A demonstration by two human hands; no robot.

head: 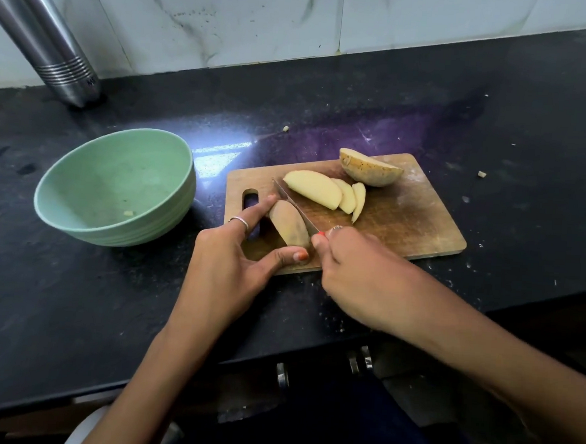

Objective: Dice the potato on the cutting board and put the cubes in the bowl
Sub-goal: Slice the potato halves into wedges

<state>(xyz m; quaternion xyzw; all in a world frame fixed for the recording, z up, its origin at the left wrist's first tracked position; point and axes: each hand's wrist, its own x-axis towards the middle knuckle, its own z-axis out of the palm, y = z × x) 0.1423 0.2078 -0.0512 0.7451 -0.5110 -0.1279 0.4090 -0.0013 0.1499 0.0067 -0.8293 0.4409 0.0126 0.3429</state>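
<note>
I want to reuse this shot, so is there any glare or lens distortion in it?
Head view: a bright white glare patch sits on the counter between the bowl and the board, with a purple flare beside it; the wide lens bends the bottle and counter edges; the centre is fairly sharp.

Bowl [115, 185], at nine o'clock: pale green, faintly ribbed outside. Cutting board [405, 218], centre: brown wood, scored. Potato slices [316, 189]: pale yellow flesh; potato half [370, 168], at one o'clock: tan, speckled skin. Counter [497, 114]: black, speckled. Wall tiles [228, 19], at twelve o'clock: white, grey-veined.
</note>
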